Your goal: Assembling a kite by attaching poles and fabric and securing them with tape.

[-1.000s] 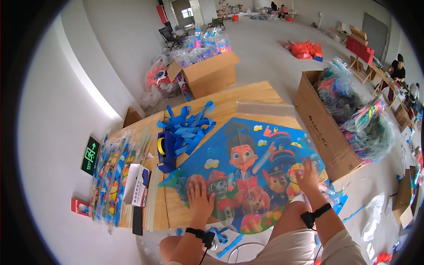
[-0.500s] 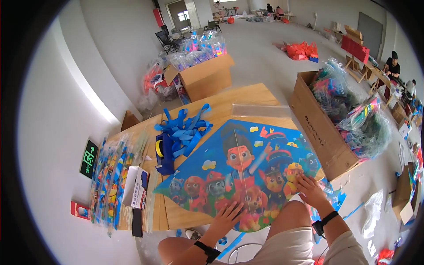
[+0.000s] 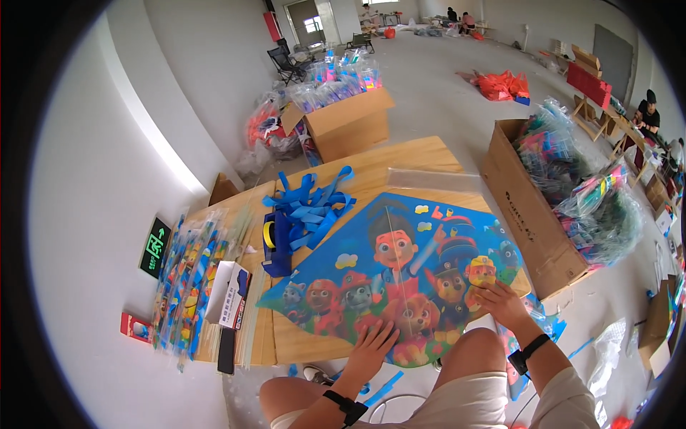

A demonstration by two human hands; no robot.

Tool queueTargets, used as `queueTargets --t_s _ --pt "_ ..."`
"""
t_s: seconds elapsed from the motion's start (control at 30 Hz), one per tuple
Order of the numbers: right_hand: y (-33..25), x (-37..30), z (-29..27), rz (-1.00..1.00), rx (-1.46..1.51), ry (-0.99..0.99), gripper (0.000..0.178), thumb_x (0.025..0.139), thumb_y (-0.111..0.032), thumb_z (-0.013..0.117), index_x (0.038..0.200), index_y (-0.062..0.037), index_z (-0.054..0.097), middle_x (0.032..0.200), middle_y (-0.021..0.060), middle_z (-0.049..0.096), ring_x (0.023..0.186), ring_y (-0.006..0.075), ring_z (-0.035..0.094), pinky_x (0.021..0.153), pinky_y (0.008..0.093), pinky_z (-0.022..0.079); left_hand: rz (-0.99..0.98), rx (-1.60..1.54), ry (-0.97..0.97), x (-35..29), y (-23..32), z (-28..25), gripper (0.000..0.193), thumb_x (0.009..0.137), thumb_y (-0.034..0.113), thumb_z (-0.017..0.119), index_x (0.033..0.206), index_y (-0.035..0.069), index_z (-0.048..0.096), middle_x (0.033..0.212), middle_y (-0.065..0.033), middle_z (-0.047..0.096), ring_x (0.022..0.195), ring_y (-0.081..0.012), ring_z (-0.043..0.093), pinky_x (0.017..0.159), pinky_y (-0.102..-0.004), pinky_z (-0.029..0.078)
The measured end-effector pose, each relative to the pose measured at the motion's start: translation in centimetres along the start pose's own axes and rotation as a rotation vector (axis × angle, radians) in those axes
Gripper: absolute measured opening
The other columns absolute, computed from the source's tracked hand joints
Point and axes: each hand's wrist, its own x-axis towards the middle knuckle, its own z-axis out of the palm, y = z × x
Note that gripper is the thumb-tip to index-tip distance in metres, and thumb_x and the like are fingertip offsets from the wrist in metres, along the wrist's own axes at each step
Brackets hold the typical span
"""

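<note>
A blue kite printed with cartoon pups and a child lies spread out face up on the wooden table, a thin seam or rod line running down its middle. My left hand rests flat on its lower edge, fingers apart. On the lower right part of the kite, my right hand lies with its fingertips on the printed surface, fingers slightly bent. Beyond the kite's left side sit a heap of blue ribbon and a blue tape dispenser with a yellow core.
Bagged printed rolls, a small white box and a black phone lie along the table's left end. A clear plastic strip is at the far edge. Cartons of plastic-wrapped goods stand right and beyond. People work far right.
The head view has turned slightly, so the scene sits farther right. Both hands stay on the kite; the right fingers look a little more bent.
</note>
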Motion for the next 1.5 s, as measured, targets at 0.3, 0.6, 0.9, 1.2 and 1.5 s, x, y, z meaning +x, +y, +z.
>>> queueTargets --t_s 0.3,0.6,0.9,1.2,1.5 --pt "0.8 0.6 1.1 0.012 -0.083 0.012 0.038 0.087 -0.012 0.06 0.124 -0.0183 0.067 0.134 -0.0047 0.065 0.127 0.0157 0.059 0.11 0.0423 0.044 0.021 0.058 -0.048 2.7 -0.9 -0.1 0.067 0.089 0.001 0.057 0.152 0.016 0.041 0.161 -0.0064 0.034 0.149 -0.0307 0.031 0.12 -0.0526 0.028" --pt "1.2 0.2 0.6 -0.001 -0.165 0.048 0.035 0.084 -0.017 0.064 0.118 -0.0172 0.069 0.129 -0.0031 0.067 0.124 0.0163 0.06 0.11 0.0442 0.044 -0.036 0.132 0.033 1.8 -1.1 0.6 0.062 0.088 0.005 0.056 0.149 0.012 0.045 0.158 -0.0049 0.04 0.148 -0.0291 0.034 0.119 -0.0475 0.032" --pt "1.4 3.2 1.7 -0.014 -0.121 0.075 0.038 0.086 -0.014 0.061 0.122 -0.0177 0.067 0.133 -0.0046 0.064 0.126 0.016 0.058 0.108 0.0424 0.045 -0.087 0.154 0.086 2.7 -2.5 1.3 0.059 0.089 0.01 0.057 0.147 0.013 0.048 0.154 -0.0029 0.045 0.144 -0.0295 0.04 0.116 -0.0479 0.036" --pt "1.6 4.6 3.7 0.102 -0.013 -0.029 0.045 0.088 -0.009 0.06 0.132 -0.018 0.061 0.145 -0.0028 0.056 0.135 0.0187 0.052 0.113 0.0447 0.041 -0.189 0.147 0.019 2.6 -2.5 0.4 0.063 0.09 0.007 0.056 0.151 0.014 0.042 0.157 -0.0041 0.04 0.148 -0.0309 0.034 0.116 -0.0495 0.035" --pt "-1.1 6.1 -1.0 0.224 0.181 -0.453 0.061 0.087 -0.008 0.06 0.146 -0.0172 0.049 0.154 0.0057 0.043 0.149 0.032 0.031 0.114 0.0645 0.031 -0.21 -0.016 -0.092 2.8 -1.9 -1.0 0.085 0.082 0.033 0.074 0.156 0.016 0.036 0.165 -0.0138 0.023 0.152 -0.0414 0.02 0.119 -0.0619 0.021"
